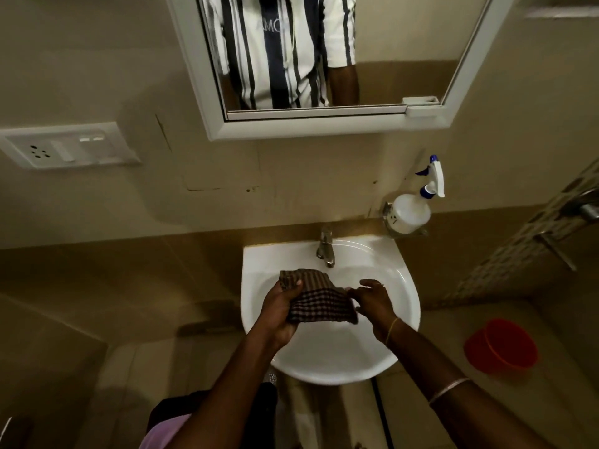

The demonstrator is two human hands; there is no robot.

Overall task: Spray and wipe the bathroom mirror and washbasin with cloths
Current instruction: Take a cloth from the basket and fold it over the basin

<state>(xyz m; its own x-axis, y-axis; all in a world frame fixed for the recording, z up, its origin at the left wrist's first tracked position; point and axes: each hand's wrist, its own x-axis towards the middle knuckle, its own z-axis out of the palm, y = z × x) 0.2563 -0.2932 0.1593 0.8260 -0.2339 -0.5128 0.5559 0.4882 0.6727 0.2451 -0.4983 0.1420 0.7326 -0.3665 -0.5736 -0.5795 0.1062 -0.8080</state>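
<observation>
Both hands hold a brown-and-cream checked woven cloth [321,303] in the air over the bowl of the white ceramic washbasin [324,351], probably so that any drips fall into the basin while it is opened out or refolded for wiping. The left hand [282,306] has its fingers clamped round the cloth's left end, thumb on top. The right hand [372,299] pinches the right corner between thumb and forefinger, the other fingers loosely spread. The cloth looks limp and bunched, partly folded, and sags between the two grips. The white plastic spray bottle with a blue nozzle [411,212] sits in a wall holder beside the basin, below the white-framed mirror [389,59].
</observation>
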